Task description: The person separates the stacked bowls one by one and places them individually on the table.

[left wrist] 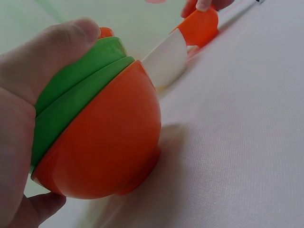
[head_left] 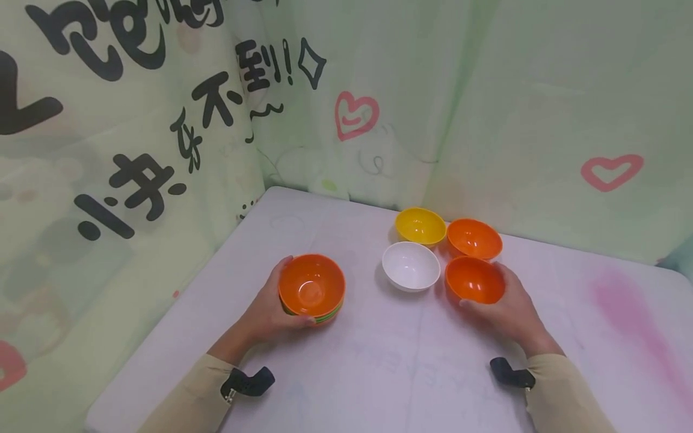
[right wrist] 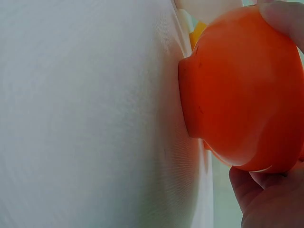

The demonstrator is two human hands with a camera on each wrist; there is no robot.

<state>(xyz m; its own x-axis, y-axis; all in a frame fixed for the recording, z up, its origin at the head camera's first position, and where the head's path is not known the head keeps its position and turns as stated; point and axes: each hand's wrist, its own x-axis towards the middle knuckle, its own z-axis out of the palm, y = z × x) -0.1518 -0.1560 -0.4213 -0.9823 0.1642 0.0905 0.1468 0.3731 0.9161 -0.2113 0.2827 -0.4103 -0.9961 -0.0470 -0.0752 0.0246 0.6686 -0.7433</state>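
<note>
My left hand [head_left: 276, 304] grips a stack of nested bowls, thumb and fingers around its side. From above, the top orange bowl [head_left: 311, 285] shows its inside. Under it, in the left wrist view, come two green bowls [left wrist: 85, 88], with another orange bowl [left wrist: 109, 137] at the bottom, its foot close over the table. On the right, my right hand [head_left: 506, 307] holds a single orange bowl [head_left: 476, 281] by its rim and side. This bowl is upright, just right of a white bowl [head_left: 411, 267] and in front of another orange bowl [head_left: 473, 237].
A yellow bowl [head_left: 420, 225] stands behind the white one, near the far edge of the table. The white-covered table [head_left: 368, 373] meets a pale green curtain [head_left: 520, 120] at the back. To the left hangs a curtain with black lettering [head_left: 146, 180]. A pink stain marks the cloth at right.
</note>
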